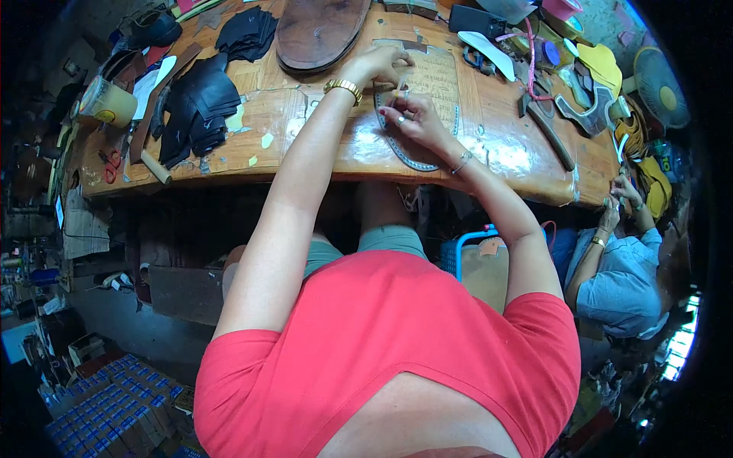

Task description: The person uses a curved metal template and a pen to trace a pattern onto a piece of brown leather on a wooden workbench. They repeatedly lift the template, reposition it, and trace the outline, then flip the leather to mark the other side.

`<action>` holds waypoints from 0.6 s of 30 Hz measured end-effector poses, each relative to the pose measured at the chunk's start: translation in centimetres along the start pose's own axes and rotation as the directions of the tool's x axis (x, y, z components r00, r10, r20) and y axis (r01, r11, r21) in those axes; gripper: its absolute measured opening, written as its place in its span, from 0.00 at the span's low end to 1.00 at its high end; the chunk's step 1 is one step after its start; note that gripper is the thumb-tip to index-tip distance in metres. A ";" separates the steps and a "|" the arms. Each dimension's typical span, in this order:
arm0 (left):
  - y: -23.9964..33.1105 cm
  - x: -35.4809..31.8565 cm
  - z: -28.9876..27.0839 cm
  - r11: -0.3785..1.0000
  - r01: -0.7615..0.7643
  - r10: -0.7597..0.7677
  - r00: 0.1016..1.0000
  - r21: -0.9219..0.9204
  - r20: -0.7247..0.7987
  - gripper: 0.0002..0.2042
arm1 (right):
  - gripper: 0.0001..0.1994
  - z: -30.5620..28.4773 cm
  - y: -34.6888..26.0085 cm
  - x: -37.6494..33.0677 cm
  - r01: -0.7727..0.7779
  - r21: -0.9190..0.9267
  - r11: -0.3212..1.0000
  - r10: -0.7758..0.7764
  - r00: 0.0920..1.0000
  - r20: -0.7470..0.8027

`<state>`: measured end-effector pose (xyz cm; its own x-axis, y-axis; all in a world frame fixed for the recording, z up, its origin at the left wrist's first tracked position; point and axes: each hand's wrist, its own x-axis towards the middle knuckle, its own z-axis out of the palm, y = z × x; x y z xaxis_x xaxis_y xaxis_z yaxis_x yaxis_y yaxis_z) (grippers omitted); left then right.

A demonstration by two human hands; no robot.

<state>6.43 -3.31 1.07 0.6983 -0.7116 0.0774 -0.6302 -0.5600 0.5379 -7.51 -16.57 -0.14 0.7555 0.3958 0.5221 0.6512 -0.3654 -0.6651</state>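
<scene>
here, left grip (379, 64) and right grip (420, 120) nearly meet over the tan panel (437, 82).

On my worktop (511, 153), scissors (111, 166) lie near the left front corner, a hammer (547, 131) toward the front edge's right end, a panel (439, 84) between them.

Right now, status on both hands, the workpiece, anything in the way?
Left hand over dotted-edged piece; right hand over it too, lower in view; grips unclear. Piece lies on table. Brown oval slab left of it, seemingly not blocking.
</scene>
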 end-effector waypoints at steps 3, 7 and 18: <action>0.1 -0.1 -0.3 0.997 -0.058 0.059 0.998 0.047 -0.011 0.31 | 0.09 0.1 0.1 -0.2 -0.039 0.091 0.995 0.041 0.999 -0.016; -1.0 0.4 0.1 0.997 -0.075 0.076 0.997 0.015 -0.014 0.32 | 0.07 -0.3 -0.9 0.2 -0.249 0.377 0.892 0.265 0.964 0.008; -1.3 0.5 0.4 0.997 0.015 -0.013 1.000 -0.074 0.026 0.25 | 0.09 0.2 0.1 0.0 -0.256 0.231 0.939 0.268 0.963 -0.023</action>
<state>7.45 -3.09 0.05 0.6977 -0.7148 0.0484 -0.5926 -0.5378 0.5996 -7.51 -16.41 -0.30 0.9038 0.2637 0.3371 0.4016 -0.2500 -0.8810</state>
